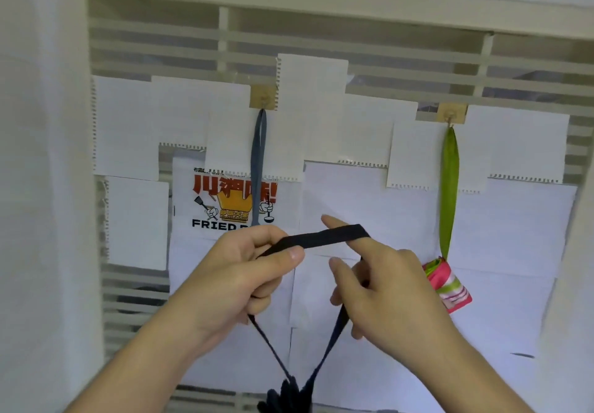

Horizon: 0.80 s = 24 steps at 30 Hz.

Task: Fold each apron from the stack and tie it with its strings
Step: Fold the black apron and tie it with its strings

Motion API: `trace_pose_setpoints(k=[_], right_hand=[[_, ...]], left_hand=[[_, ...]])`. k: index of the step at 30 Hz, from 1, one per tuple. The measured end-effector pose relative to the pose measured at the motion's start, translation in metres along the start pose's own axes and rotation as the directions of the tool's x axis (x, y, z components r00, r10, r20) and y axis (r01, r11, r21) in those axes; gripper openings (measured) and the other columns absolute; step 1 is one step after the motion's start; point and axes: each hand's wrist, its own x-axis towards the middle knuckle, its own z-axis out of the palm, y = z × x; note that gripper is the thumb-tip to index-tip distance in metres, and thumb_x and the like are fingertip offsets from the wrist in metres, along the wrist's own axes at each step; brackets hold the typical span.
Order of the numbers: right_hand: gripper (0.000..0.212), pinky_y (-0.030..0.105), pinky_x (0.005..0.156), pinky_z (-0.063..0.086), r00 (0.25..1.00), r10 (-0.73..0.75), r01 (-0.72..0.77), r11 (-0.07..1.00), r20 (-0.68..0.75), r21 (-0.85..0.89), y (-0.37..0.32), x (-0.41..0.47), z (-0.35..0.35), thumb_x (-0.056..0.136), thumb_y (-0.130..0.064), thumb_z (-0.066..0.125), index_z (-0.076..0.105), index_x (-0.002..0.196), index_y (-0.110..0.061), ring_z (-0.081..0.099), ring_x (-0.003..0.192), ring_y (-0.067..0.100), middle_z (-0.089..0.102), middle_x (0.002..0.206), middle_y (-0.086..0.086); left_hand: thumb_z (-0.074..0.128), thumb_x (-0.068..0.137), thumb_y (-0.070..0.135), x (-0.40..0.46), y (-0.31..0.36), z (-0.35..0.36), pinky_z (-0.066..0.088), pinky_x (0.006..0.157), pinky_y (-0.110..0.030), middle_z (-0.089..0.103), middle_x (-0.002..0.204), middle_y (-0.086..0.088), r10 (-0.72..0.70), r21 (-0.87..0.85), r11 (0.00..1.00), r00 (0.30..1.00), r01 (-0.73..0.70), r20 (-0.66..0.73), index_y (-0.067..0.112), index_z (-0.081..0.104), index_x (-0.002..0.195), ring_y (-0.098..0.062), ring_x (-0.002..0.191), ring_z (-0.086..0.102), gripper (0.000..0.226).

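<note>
Head view. Items as held and hung:

1. Black strap (pixel 324 238), a loop of the dark apron (pixel 286 396) bunched at 6 o'clock, bottom edge. Two runs rise from the bundle to the hands, so the bundle seems to hang from the strap; most of it is cut off by the frame.
2. Left hand (pixel 238 271), at 9 o'clock of the loop: fingers curled round the strap, thumb pinching it flat, likely to anchor one end.
3. Right hand (pixel 382 281), at 3 o'clock: forefinger hooked through the loop, spreading it wide; other fingers loosely bent. Judged a spreading hold, ready for hanging.
4. Left hook (pixel 264 97), 12 o'clock: carries a grey strap (pixel 258 168).
5. Right hook (pixel 451 114), 2 o'clock: green strap (pixel 449 187) with a tied pink-and-green bundle (pixel 448 287) below, apparently finished.
6. Paper sheets (pixel 369 194) cover the slatted panel (pixel 193 43) behind.
</note>
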Motion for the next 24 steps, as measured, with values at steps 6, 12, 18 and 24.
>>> trace_pose_setpoints(k=[6,12,18,24], right_hand=[[0.018,0.037,0.050,0.054,0.999,-0.029,0.042,0.934,-0.043,0.355,-0.029,0.038,0.044,0.099,-0.040,0.062,0.067,0.114,-0.048,0.057,0.044,0.017,0.061,0.051,0.000],[0.044,0.037,0.057,0.055,0.860,-0.483,0.509,0.812,-0.163,0.284,-0.056,0.061,0.106,0.101,-0.020,0.055,0.060,0.137,-0.045,0.067,0.079,0.007,0.067,0.098,-0.022],[0.084,0.033,0.065,0.057,0.689,-0.723,0.619,0.627,0.055,0.473,-0.117,0.067,0.173,0.093,-0.011,0.056,0.022,0.153,-0.060,0.058,0.084,0.006,0.044,0.132,-0.032],[0.074,0.025,0.077,0.053,0.632,-0.773,0.584,0.519,0.052,0.624,-0.192,0.081,0.228,0.096,-0.014,0.052,0.021,0.151,-0.053,0.057,0.092,0.004,0.036,0.140,-0.032]], left_hand=[[0.064,0.102,0.023,-0.016,0.017,-0.020,0.027,0.044,-0.023,0.039,0.052,0.006,0.128,0.305,0.952,0.939,-0.027,-0.319,0.019,0.069,0.084,-0.013,0.044,0.029,0.020],[0.066,0.101,0.021,-0.049,0.029,-0.055,0.034,0.048,-0.031,0.037,0.058,-0.001,0.232,0.426,0.903,0.781,0.048,-0.579,0.014,0.068,0.080,-0.018,0.049,0.034,0.021],[0.073,0.097,0.017,-0.107,0.048,-0.090,0.049,0.072,-0.023,0.063,0.074,0.003,0.311,0.526,0.834,0.647,0.164,-0.696,0.010,0.074,0.092,-0.013,0.072,0.057,0.008],[0.069,0.099,0.031,-0.144,0.064,-0.160,0.058,0.074,-0.046,0.063,0.070,0.012,0.493,0.651,0.554,0.426,0.518,-0.759,0.033,0.072,0.087,-0.009,0.069,0.061,0.012]])
